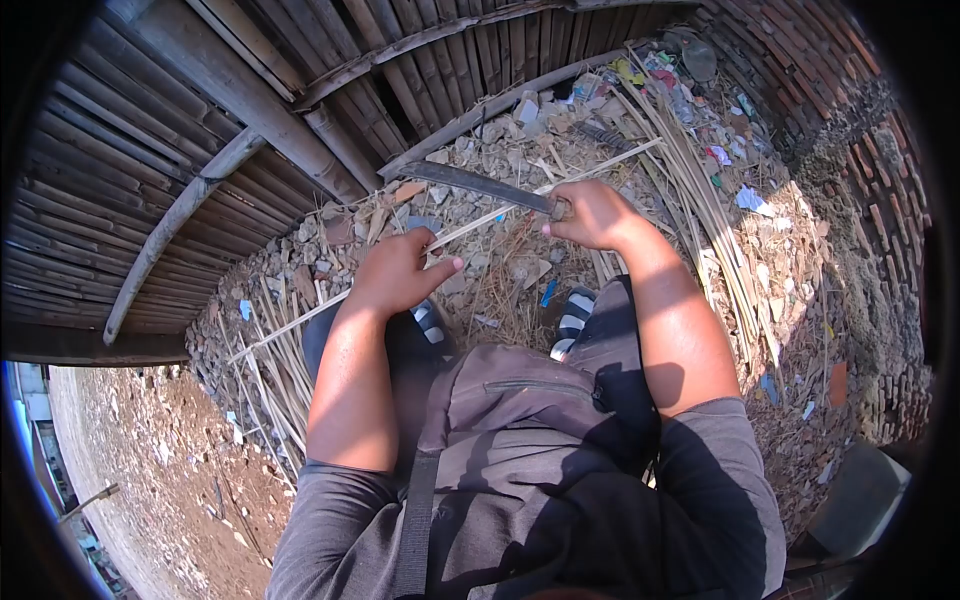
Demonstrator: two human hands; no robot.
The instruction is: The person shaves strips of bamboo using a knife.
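A long, pale, thin strip (475, 228) runs slantwise from the lower left to the upper right, in front of my knees. My left hand (400, 275) is closed round this strip, with the thumb pointing to the right. In my right hand (592, 215) is the handle of a long dark blade (480, 185), whose tip points to the upper left. The blade lies close to the strip and crosses it near my right hand; whether they touch I cannot tell.
Bundles of thin strips lie on the rubble at the right (705, 215) and lower left (285, 370). A bamboo wall (240, 95) rises at the upper left, a brick wall (870, 170) at the right. A grey block (858, 500) stands at the lower right.
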